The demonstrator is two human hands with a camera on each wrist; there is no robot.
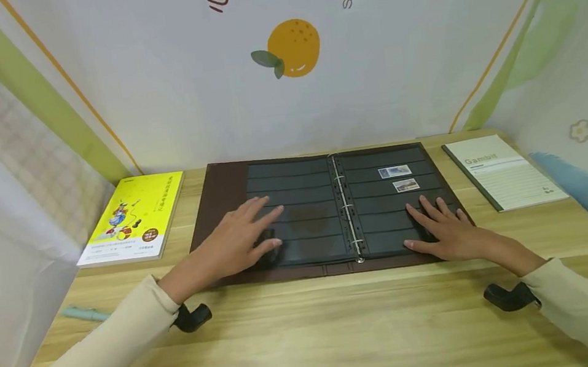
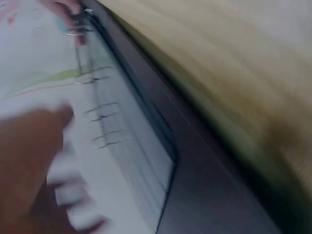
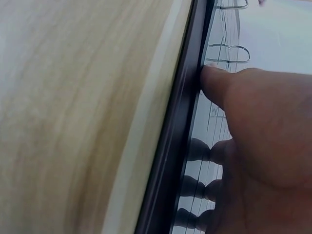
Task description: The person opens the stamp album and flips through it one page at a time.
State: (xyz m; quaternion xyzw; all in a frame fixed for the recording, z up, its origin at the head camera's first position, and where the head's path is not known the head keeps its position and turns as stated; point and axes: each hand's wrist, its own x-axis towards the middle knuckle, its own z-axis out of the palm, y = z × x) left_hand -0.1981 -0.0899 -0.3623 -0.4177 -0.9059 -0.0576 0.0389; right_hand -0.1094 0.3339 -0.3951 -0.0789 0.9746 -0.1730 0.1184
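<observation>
You have a dark brown, hard-covered ring album [image 1: 310, 218] laid open and flat near the middle of the far edge of the pale wood-grain counter [image 1: 313, 330]. The step in hand, as judged, is steadying or smoothing the opened album. Your left hand [image 1: 234, 241] is over the left page, fingers apart; whether it touches cannot be told, as the wrist view is blurred. Your right hand [image 1: 448, 234] rests on the near outer corner of the right page, fingers spread. Neither grip is clamped on anything.

The next move, if a leaf is to be turned, likely calls for you to lift one page edge between thumb and finger without dragging it against the rings.

Condition of the album: glossy black pages with horizontal pocket strips, joined by a silvery metal ring spine [image 1: 346, 206]. Two small white-bordered stamps, one upper [image 1: 394, 171] and one lower [image 1: 406, 185], sit on the right page. A yellow-and-white paperback book [image 1: 134, 220] lies toward the counter's far left corner, a pale notebook [image 1: 504, 171] toward its far right.
</observation>
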